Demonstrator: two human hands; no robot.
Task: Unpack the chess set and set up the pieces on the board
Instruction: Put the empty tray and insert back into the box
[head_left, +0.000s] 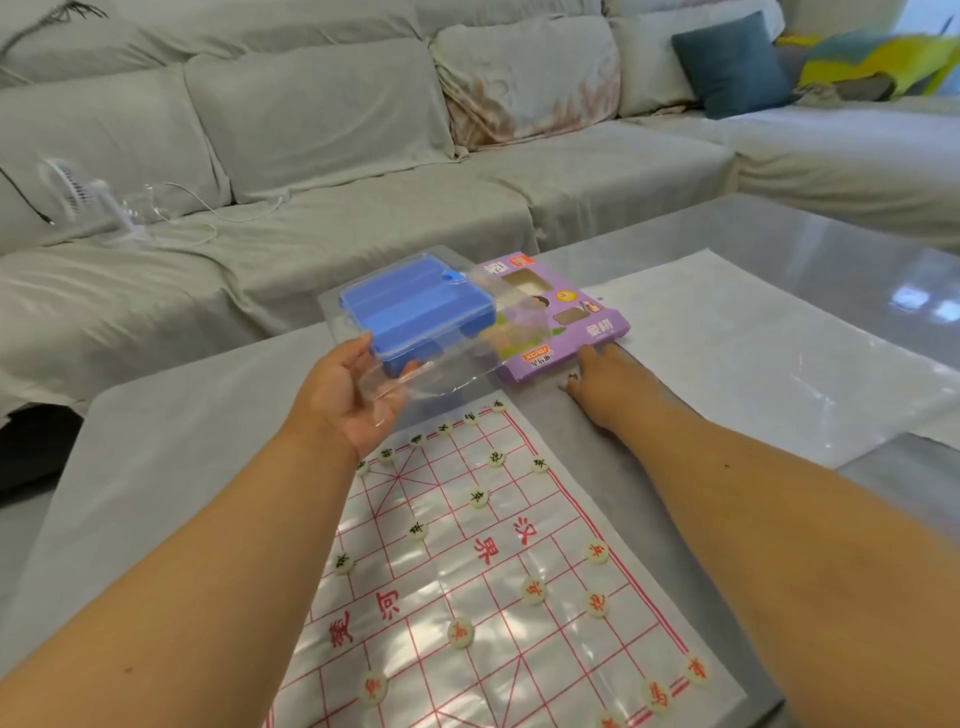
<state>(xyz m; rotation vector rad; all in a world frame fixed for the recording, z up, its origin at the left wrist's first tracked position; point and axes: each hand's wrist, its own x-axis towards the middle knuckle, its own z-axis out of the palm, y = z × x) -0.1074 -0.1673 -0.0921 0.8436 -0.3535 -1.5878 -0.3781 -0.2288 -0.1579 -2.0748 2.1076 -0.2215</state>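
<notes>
the left hand (347, 395) was up off the table, palm turned upward, fingers and thumb curled round the near edge of a clear plastic blister tray (415, 382) with a blue rectangular plastic box (415, 306) seated in it. tray and box were held tilted in the air above the far end of the board. just beside them lay a purple cardboard packaging card (563, 325) with cut-out windows, flat on the grey table (171, 467), part of it under the clear tray. the right hand (605, 382) lay low on the table, fingers stretched out and relaxed, fingertips touching the card's near edge, gripping nothing; a ring showed on one finger.

the thin white plastic chess sheet with red grid lines and red characters (483, 587) was spread flat on the table, below both forearms. small round cream chess pieces (479, 500) with black marks stood along its far rows, and more with red marks (534, 591) stood on the near half. a white sheet of paper (753, 353) lay to the right on the glossy tabletop. behind the table ran a pale grey covered sofa (337, 130) with a small white fan (78, 192) and a dark blue cushion (732, 65) on it
</notes>
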